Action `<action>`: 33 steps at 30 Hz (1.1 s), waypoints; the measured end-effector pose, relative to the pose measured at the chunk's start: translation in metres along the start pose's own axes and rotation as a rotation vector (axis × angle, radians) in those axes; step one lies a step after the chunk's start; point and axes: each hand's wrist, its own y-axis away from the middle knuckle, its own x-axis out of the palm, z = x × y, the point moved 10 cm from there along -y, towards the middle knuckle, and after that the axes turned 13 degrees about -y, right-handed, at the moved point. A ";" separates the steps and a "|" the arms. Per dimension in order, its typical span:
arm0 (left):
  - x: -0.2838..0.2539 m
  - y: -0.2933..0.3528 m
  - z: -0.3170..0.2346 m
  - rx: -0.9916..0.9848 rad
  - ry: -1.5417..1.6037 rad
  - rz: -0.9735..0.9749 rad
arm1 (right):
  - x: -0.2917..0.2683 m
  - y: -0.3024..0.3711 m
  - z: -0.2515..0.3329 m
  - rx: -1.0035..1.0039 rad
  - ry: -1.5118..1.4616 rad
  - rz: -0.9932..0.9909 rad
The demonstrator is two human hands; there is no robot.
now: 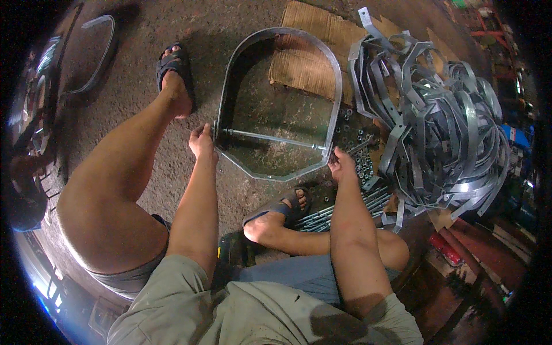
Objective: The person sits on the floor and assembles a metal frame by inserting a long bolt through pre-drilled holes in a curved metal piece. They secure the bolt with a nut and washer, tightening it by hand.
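A large clevis pipe hanger (338,92) of grey metal strap is in front of me, its rounded end away from me and its angled strap nearer. A long bolt (270,136) runs across it, with nuts near both sides. My left hand (202,141) has its fingers closed at the left joint, by the bolt's end. At the right joint, my right hand (342,163) grips the strap, thumb and fingers close to the bolt's other end. Parts of the fingertips are hidden behind the metal.
A big heap of bent metal straps (443,132) lies to the right. Between it and the hanger are loose nuts (363,167) and several threaded rods (345,210). Cardboard (305,63) lies beneath the far end. A curved strap (106,54) rests at far left. My sandalled feet flank the hanger.
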 end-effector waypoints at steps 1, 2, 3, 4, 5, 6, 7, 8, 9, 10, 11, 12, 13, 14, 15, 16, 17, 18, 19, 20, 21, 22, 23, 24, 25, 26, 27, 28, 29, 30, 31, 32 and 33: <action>0.001 0.000 -0.001 0.006 0.010 0.004 | -0.001 -0.002 0.001 -0.009 -0.025 0.029; 0.000 0.001 -0.002 0.008 -0.011 -0.003 | 0.001 -0.002 0.001 -0.016 -0.049 0.058; -0.001 0.002 -0.003 0.010 -0.032 -0.010 | 0.003 -0.002 0.001 -0.008 -0.027 0.092; -0.002 0.003 -0.004 0.012 -0.053 -0.017 | 0.005 -0.001 0.002 -0.001 -0.005 0.127; -0.002 0.003 -0.004 0.010 -0.041 -0.015 | 0.009 0.000 0.003 0.006 0.016 0.162; -0.002 0.003 -0.004 0.007 -0.029 -0.012 | 0.009 0.001 0.003 0.018 0.021 0.171; -0.002 0.003 -0.003 0.005 -0.017 -0.010 | 0.009 0.001 0.003 0.030 0.026 0.180; -0.002 0.003 -0.003 0.008 -0.013 -0.010 | 0.010 0.003 0.002 0.041 0.030 0.189; -0.001 0.003 -0.003 0.012 -0.010 -0.010 | 0.008 0.003 0.003 0.038 0.021 0.158; -0.001 0.002 -0.003 0.015 -0.007 -0.009 | 0.006 0.003 0.003 0.036 0.013 0.127; -0.001 0.001 -0.001 0.007 0.007 0.001 | 0.004 0.003 0.003 0.034 0.005 0.096; 0.000 0.000 0.001 -0.001 0.021 0.011 | 0.007 0.004 0.002 0.031 0.007 0.110; 0.000 -0.001 0.003 -0.009 0.035 0.020 | 0.009 0.006 0.002 0.028 0.009 0.123; 0.000 -0.002 0.004 -0.007 0.027 0.020 | 0.011 0.006 0.002 0.024 0.011 0.136; -0.001 -0.004 0.005 -0.005 0.020 0.020 | 0.011 0.006 0.003 0.011 0.035 0.135; -0.002 -0.006 0.006 -0.003 0.012 0.019 | 0.012 0.006 0.004 -0.001 0.059 0.133; 0.000 -0.004 0.005 -0.006 0.006 0.019 | 0.010 0.004 0.007 -0.017 0.083 0.129; 0.002 -0.003 0.004 -0.008 -0.001 0.019 | 0.006 0.002 0.009 -0.022 0.078 0.108; 0.004 -0.001 0.004 -0.011 -0.008 0.019 | 0.002 0.000 0.010 -0.028 0.073 0.086; 0.003 -0.001 0.003 -0.010 0.006 0.014 | 0.003 0.001 0.009 -0.027 0.068 0.067; 0.003 -0.001 0.003 -0.010 0.019 0.009 | 0.003 0.002 0.008 -0.008 0.107 0.037; 0.002 -0.001 0.002 -0.009 0.033 0.005 | 0.003 0.003 0.007 0.011 0.146 0.008; 0.002 -0.002 0.003 -0.009 0.043 0.010 | 0.004 0.007 0.005 0.032 0.185 -0.022; 0.000 -0.003 0.003 -0.008 0.054 0.014 | 0.008 0.012 0.004 0.031 0.201 -0.038; -0.001 -0.004 0.004 -0.007 0.064 0.018 | 0.012 0.018 0.001 0.031 0.216 -0.054; 0.002 -0.002 0.003 -0.008 0.066 0.022 | 0.011 0.021 0.004 0.023 0.230 -0.073; 0.004 0.000 0.002 -0.010 0.068 0.025 | 0.004 0.018 0.004 0.039 0.217 -0.104; 0.006 0.002 0.002 -0.011 0.069 0.028 | -0.004 0.015 0.003 0.055 0.204 -0.134; 0.005 0.000 0.003 -0.009 0.066 0.024 | -0.006 0.016 0.000 0.077 0.192 -0.160; 0.004 -0.003 0.005 -0.007 0.063 0.020 | -0.007 0.016 0.001 0.065 0.213 -0.180; 0.002 -0.005 0.006 -0.005 0.060 0.016 | -0.009 0.016 0.002 0.054 0.235 -0.200; 0.001 -0.005 0.006 -0.006 0.049 0.013 | -0.009 0.020 0.004 0.043 0.257 -0.223; 0.000 -0.004 0.006 -0.007 0.038 0.009 | -0.005 0.023 0.001 0.046 0.223 -0.223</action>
